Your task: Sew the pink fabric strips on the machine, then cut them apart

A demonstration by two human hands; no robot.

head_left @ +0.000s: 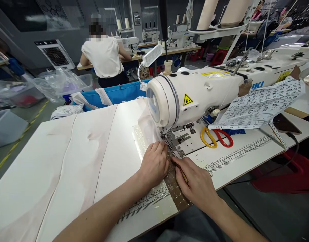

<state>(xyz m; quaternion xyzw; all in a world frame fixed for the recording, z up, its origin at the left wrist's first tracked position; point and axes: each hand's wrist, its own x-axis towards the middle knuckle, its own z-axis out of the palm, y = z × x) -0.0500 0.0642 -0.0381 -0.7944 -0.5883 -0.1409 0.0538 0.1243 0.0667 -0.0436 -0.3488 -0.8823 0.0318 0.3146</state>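
Note:
My left hand [155, 163] is closed at the front of the white sewing machine [194, 92], its curled fingers on the edge of a sheer pale pink fabric [148, 126]. The fabric runs back beneath the machine's head, beside the presser foot and needle area [164, 134]. Close to the right of it, my right hand [193, 179] is wrapped round a slim brass-coloured tool [182, 173], which points toward the left hand. Most of that tool is hidden by the fingers, so its kind is unclear. Both hands rest low over the brown taped strip [176, 188] at the table's front.
Scissors with yellow and red handles [221, 137] lie right of the needle plate. A written paper sheet [260, 104] hangs off the machine. Printed rulers [237, 154] mark the white table [124, 134]. Behind it are a blue cloth bin [124, 94] and a seated person [102, 58].

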